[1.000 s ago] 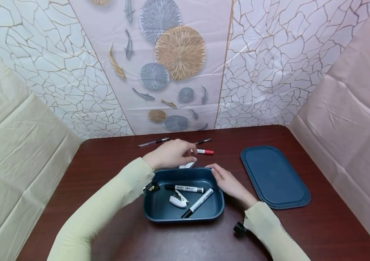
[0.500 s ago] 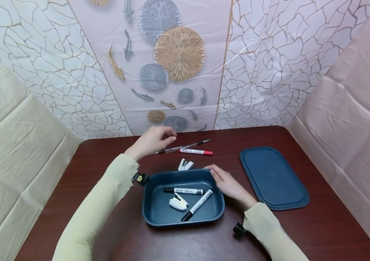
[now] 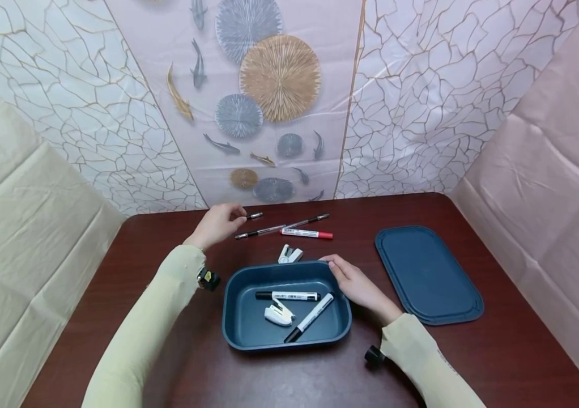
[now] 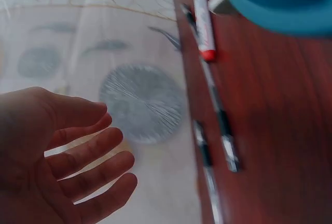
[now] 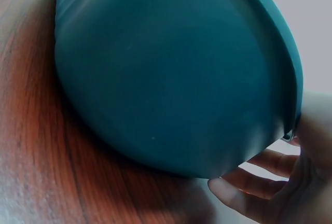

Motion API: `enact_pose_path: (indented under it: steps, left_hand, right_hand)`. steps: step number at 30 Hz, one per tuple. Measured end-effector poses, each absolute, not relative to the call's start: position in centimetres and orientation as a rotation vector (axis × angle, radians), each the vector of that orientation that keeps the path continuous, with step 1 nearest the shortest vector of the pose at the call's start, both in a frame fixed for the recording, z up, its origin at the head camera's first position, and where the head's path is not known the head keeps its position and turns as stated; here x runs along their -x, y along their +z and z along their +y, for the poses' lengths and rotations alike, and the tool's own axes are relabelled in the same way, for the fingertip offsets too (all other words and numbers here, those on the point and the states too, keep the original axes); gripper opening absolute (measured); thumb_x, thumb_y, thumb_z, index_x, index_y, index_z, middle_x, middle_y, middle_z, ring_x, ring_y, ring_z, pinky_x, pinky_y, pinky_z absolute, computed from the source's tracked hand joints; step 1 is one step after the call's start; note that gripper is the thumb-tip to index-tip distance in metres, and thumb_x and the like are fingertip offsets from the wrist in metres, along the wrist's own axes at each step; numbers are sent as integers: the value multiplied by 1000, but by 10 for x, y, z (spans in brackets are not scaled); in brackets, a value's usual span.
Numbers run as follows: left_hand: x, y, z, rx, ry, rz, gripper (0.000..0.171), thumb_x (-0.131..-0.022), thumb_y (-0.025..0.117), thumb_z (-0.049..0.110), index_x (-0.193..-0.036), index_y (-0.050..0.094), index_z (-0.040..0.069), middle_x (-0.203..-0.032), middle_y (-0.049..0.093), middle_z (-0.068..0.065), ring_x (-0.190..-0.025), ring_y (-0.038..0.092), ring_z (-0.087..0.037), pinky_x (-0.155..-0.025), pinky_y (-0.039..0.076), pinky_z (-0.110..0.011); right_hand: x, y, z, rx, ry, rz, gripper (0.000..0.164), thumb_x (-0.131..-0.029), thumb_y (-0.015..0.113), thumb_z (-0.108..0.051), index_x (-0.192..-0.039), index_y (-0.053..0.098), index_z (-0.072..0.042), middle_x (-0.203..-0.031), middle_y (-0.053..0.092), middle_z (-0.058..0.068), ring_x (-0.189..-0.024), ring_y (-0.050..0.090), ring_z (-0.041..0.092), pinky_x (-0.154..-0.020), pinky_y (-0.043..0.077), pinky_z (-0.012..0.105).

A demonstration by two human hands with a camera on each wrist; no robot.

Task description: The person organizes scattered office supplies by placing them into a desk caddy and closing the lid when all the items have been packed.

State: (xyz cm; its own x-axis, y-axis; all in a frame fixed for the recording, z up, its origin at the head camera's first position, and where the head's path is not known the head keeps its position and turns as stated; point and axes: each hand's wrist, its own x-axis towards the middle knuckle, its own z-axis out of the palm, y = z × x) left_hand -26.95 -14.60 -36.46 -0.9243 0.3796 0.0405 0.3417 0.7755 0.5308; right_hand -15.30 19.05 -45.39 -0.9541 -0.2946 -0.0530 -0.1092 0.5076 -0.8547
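Note:
My left hand (image 3: 220,224) hovers at the back left of the table, fingers loosely bent and nothing between them in the left wrist view. Beneath and beside it lies a clear ballpoint pen (image 4: 208,169), mostly hidden by the hand in the head view. A second pen (image 3: 261,231) and a third pen (image 3: 310,220) lie to its right, near a red-capped white marker (image 3: 306,233). My right hand (image 3: 358,286) grips the back right corner of a dark blue box (image 3: 229,314). Inside are a white stapler (image 3: 278,315) and two black-capped markers (image 3: 294,296).
Another white stapler (image 3: 290,254) lies just behind the box. A flat blue lid (image 3: 429,275) rests on the table's right side. A patterned cloth (image 3: 279,158) hangs at the table's back edge.
My left hand has moved back and left, from over the stapler behind the box to the leftmost pen, uncovering the stapler and another pen. The right hand stays on the box.

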Motion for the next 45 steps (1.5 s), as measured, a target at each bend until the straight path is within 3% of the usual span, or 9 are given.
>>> enact_pose_path:
  steps: [9,17,23,36,45]
  left_hand:
    - [277,-391,-157,-463,830,2848,24,-101,60,17,-120,67,3,-114,68,-15,-103,64,-31,-86,52,-48]
    - [285,-413,-151,-493,700,2806,29,-100,62,14,-126,64,0,-122,65,-18,-111,62,-32,-94,50,-49]
    - [288,-423,-143,-535,646,2819,29,-99,61,10,-126,64,-1,-124,63,-20,-114,61,-34,-100,46,-53]
    - [297,-435,-142,-516,638,2860,28,-99,61,6,-125,65,0,-125,61,-21,-115,59,-34,-98,47,-50]
    - [301,-445,-144,-488,669,2842,31,-100,60,6,-129,61,-1,-128,61,-21,-118,59,-34,-100,47,-50]
  right_hand:
    - [155,-456,188,361,-1421,2565,35,-112,33,-25,-136,56,-12,-132,60,12,-119,56,28,-102,44,52]
    - [154,-456,191,367,-1426,2574,34,-112,35,-24,-136,56,-11,-133,60,14,-119,56,29,-101,44,52]
    - [154,-456,192,348,-1431,2566,34,-112,36,-24,-137,56,-12,-135,60,13,-121,56,28,-102,44,51]
    - [157,-454,188,348,-1409,2578,36,-112,35,-27,-138,55,-12,-136,59,13,-122,55,28,-102,43,52]
    - [155,-455,189,330,-1407,2587,36,-112,35,-27,-137,55,-12,-132,61,14,-113,58,28,-97,45,49]
